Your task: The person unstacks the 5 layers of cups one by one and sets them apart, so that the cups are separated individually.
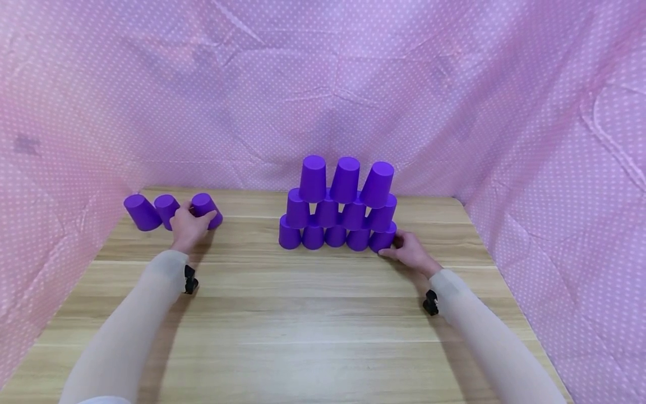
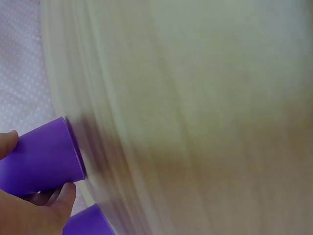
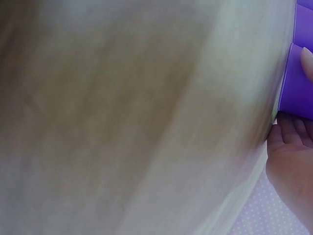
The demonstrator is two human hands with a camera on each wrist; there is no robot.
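Note:
Upside-down purple cups form a stepped wall near the back of the table. Three cups make its top row, including a middle one (image 1: 345, 180), and several stand in each row below. My right hand (image 1: 411, 251) holds the rightmost bottom cup (image 1: 382, 238), thumb in front and fingers behind; the right wrist view shows that cup (image 3: 296, 88) at its edge. To the left, my left hand (image 1: 188, 229) grips another upturned cup (image 1: 203, 205) between thumb and fingers. In the left wrist view this cup (image 2: 41, 156) has its rim at the tabletop.
Two more upturned cups, one at the far left (image 1: 143, 213) and one beside my left hand (image 1: 165, 207), stand on the wooden table (image 1: 303, 320). Pink dotted cloth (image 1: 323, 84) hangs behind and along both sides.

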